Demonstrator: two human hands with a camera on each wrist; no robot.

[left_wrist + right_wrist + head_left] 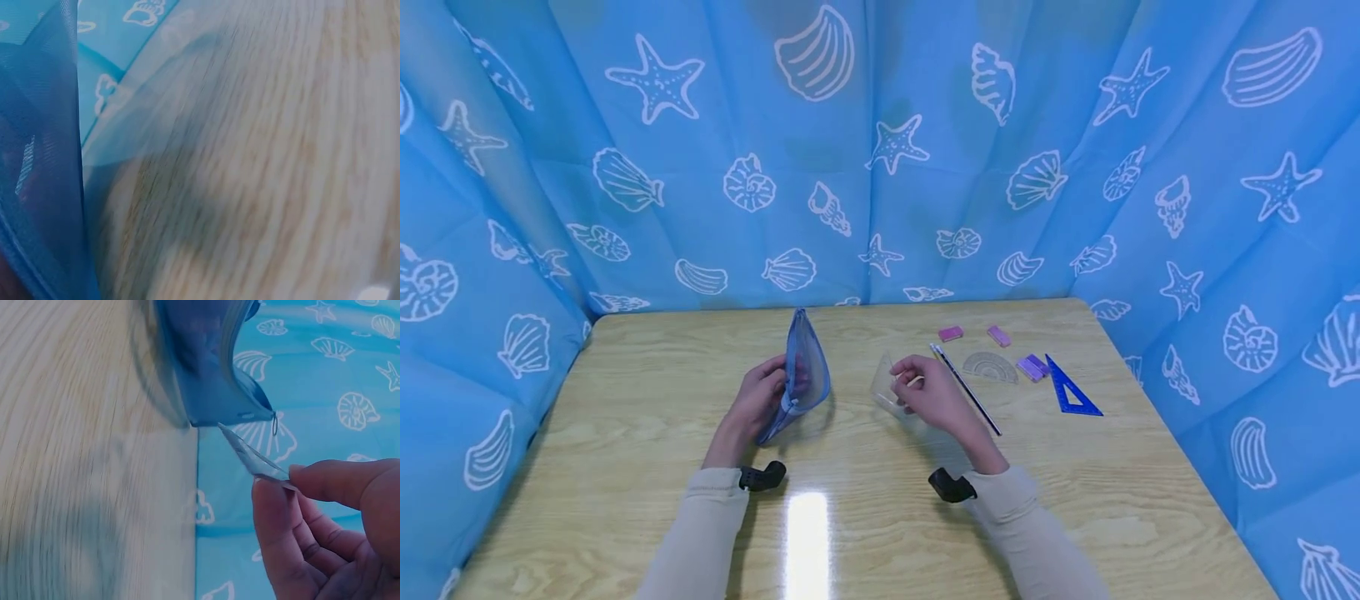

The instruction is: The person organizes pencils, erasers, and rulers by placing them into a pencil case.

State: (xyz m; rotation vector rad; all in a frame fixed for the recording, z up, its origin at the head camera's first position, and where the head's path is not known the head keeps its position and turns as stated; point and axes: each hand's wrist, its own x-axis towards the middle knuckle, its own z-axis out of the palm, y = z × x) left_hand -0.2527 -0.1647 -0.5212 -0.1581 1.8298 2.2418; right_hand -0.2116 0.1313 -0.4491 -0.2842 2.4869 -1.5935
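On the left, my left hand [754, 404] grips a blue mesh zip pouch [812, 379] by its side and holds it upright over the table, its mouth spread. Something reddish shows through the mesh. The left wrist view has the pouch's mesh wall [44, 125] along its left edge. My right hand [936, 396] pinches a clear plastic set square [882, 385] between thumb and fingertips, to the right of the pouch. In the right wrist view, the clear set square [253, 457] is tilted nearly edge-on, its tip pointing at the pouch's lower end [212, 394].
Right of my right hand lie slim dark pencils [972, 392], a clear protractor [991, 367], a blue set square [1070, 392] and purple erasers [1033, 367]. Two pink erasers [951, 333] lie farther back. A blue shell-patterned curtain [820, 225] borders the wooden table [647, 375].
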